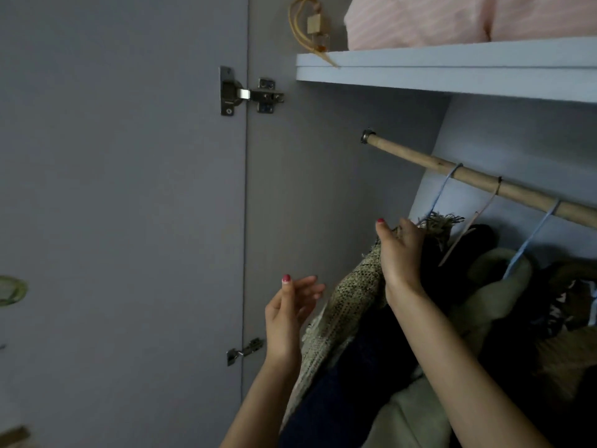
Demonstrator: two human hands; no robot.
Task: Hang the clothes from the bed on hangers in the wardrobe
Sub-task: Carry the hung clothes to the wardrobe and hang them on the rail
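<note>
Your right hand (400, 250) grips the woven garment (349, 305) at its top, just under the rail (468, 179); it trails down-left toward your open, empty left hand (290, 308).

Open wardrobe interior. Right hand (400, 250) grips the fringed top of a beige knit garment (349, 302) hung on a blue hanger (441, 195) from the wooden rail (478, 181); left hand (287, 315) held open beside it. Pink bedding (452, 21) on the shelf (452, 72).
</note>
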